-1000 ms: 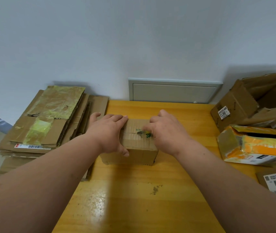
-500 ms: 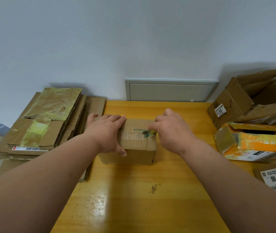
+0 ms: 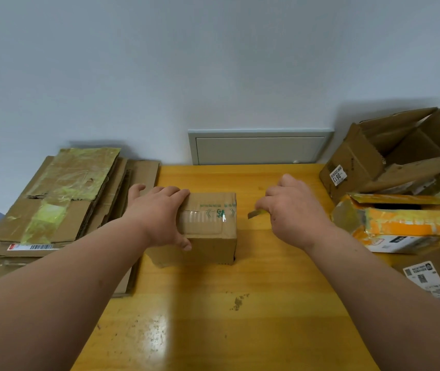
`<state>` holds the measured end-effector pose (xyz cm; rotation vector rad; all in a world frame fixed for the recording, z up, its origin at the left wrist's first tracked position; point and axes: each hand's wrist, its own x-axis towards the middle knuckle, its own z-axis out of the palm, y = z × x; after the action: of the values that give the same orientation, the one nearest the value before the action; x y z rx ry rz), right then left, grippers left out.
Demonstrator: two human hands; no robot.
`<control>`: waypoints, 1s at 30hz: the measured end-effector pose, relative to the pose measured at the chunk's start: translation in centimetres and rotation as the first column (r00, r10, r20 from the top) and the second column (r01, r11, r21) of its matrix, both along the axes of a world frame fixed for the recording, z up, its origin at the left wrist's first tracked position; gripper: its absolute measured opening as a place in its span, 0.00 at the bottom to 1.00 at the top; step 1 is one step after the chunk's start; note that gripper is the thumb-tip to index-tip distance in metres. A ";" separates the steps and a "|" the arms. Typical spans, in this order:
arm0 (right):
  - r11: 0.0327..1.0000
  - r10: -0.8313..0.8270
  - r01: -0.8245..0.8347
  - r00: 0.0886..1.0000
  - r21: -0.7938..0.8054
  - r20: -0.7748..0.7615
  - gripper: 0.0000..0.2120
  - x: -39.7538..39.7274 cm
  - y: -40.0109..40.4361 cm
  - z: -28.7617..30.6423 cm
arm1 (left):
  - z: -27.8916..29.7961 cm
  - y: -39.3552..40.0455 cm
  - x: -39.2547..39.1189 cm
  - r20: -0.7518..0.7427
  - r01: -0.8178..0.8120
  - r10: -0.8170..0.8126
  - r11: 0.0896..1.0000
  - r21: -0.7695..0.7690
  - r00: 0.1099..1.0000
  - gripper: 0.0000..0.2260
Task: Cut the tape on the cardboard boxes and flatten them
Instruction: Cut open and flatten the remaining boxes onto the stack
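The small brown cardboard box [image 3: 208, 226] with clear tape [image 3: 203, 216] along its top seam sits toward the far middle of the glossy yellow wooden table [image 3: 229, 317], just beside the table's left edge; its long axis runs left to right across the table, the taped seam following that axis and its short end faces pointing at the left and right edges. The left hand [image 3: 157, 215] lies over the box's left end, fingers curled over the top and thumb down the near face, gripping it in place. The right hand [image 3: 291, 207] pinches a small yellow-handled cutter blade [image 3: 255, 214] whose tip points left at the box; half a second ago that blade was on the tape near the right end of the seam, and now it is off the box, just beside its right end over bare table; the hand has travelled rightward along the seam. That suggests the pass along the top tape is finished, though whether the tape is fully split cannot be told here; opening the flaps and pressing the box flat remain. A stack of flattened brown cardboard [image 3: 61, 204] lies past the left edge; open brown and orange-taped boxes [image 3: 401, 210] crowd the right edge.
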<state>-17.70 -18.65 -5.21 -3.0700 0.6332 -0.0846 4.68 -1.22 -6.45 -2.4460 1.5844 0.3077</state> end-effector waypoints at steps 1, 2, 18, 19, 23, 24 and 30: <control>0.999 -0.034 0.034 0.999 0.001 0.009 0.19 -0.7 -0.2 -0.3 | 0.0 -0.1 0.0 0.003 -0.003 0.003 1.000 0.002 1.000 0.55; 0.994 -0.101 0.098 0.993 0.043 0.059 0.18 -1.3 -0.3 -0.6 | 0.1 -0.2 0.1 0.004 -0.004 0.004 1.000 0.003 1.000 0.54; 0.213 -0.756 0.246 0.654 0.946 0.000 0.10 1.4 3.1 -5.2 | 0.5 -1.3 -0.3 0.015 -0.047 0.046 0.998 0.040 0.999 0.49; 0.208 -0.762 0.241 0.648 0.948 0.003 0.09 1.4 3.2 -5.3 | 0.5 -1.3 -0.4 0.014 -0.050 0.050 0.998 0.046 0.999 0.50; 0.222 -0.769 0.246 0.639 0.944 0.015 0.07 1.5 3.7 -5.3 | 0.6 -1.4 -0.5 0.011 -0.056 0.055 0.997 0.055 0.998 0.50; 0.234 -0.768 0.252 0.641 0.939 0.020 0.07 1.5 4.0 -5.3 | 0.5 -1.4 -0.5 0.009 -0.057 0.056 0.997 0.054 0.998 0.50; 0.319 -0.734 0.303 0.678 0.898 0.033 0.06 1.1 4.8 -5.2 | 0.5 -1.3 -0.7 -0.011 -0.077 0.077 0.996 0.044 0.997 0.50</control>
<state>-16.61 -13.83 -10.45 -1.6616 1.1931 -0.3506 4.02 -2.55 -5.90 -2.4806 1.4749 0.3666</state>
